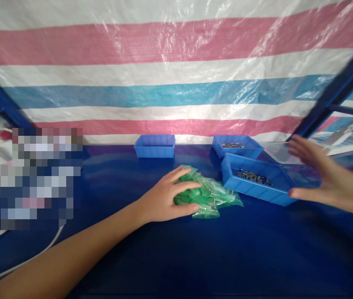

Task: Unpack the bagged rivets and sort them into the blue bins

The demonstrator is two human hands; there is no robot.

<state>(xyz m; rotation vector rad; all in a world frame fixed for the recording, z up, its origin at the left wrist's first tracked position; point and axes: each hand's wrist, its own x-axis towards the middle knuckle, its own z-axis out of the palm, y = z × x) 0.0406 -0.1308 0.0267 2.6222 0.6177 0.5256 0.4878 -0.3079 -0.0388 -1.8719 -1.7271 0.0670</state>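
A heap of small green plastic bags (209, 193) lies in the middle of the blue table, with slim metal pieces showing through some of them. My left hand (171, 195) rests on the left side of this heap, fingers spread. To the right of the heap stands a blue bin (257, 191) holding many dark screws or nails (254, 177). At that bin's right end is my right hand (322, 172), its fingers apart and nothing in them; the thumb is close to the bin's corner, and whether it touches I cannot tell.
Behind the near bin stands a second blue bin (238, 141) with metal pieces inside. A third blue bin (154, 147) sits at the back centre. A white cable (48, 245) runs along the left. Striped plastic sheeting (164, 95) hangs behind the blue table (195, 257).
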